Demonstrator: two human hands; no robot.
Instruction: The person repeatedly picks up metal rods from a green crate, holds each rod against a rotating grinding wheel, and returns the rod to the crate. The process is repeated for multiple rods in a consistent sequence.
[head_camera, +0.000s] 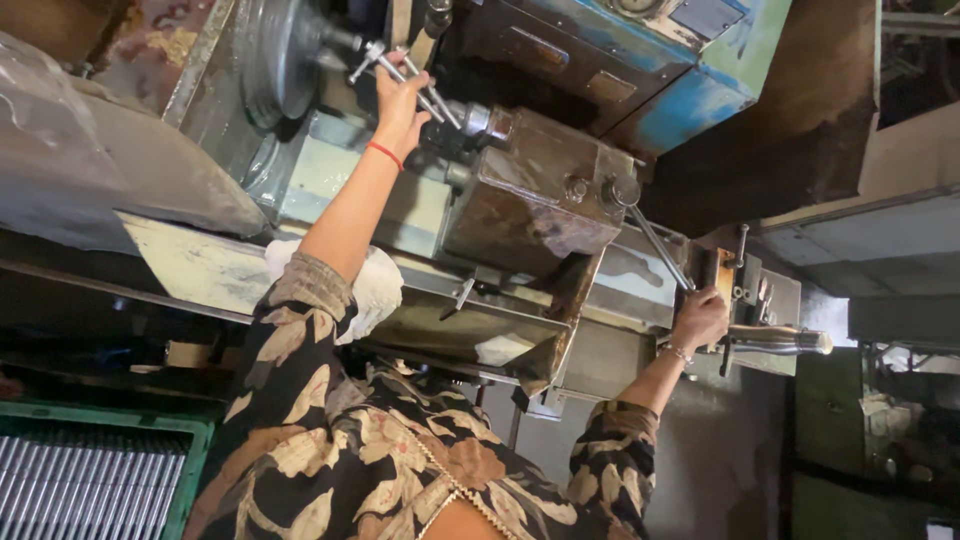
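Observation:
My left hand (400, 100) reaches up to the machine's round grey chuck (285, 55) and is closed around a metal cross-handled key (420, 85) set beside the chuck. A red thread circles that wrist. My right hand (700, 318), with a thin metal bracelet, grips the end of a long slim lever (655, 240) that runs up to a knob on the rusty brown carriage box (530, 190). A shiny steel handle (785, 340) juts out just right of that hand. Both sleeves are dark with a floral print.
A green crate (195, 440) holding several bright metal rods sits at the lower left. A white cloth (378, 285) lies on the machine bed by my left arm. A blue housing (690, 95) stands above the carriage. Clear plastic sheeting (60, 130) covers the far left.

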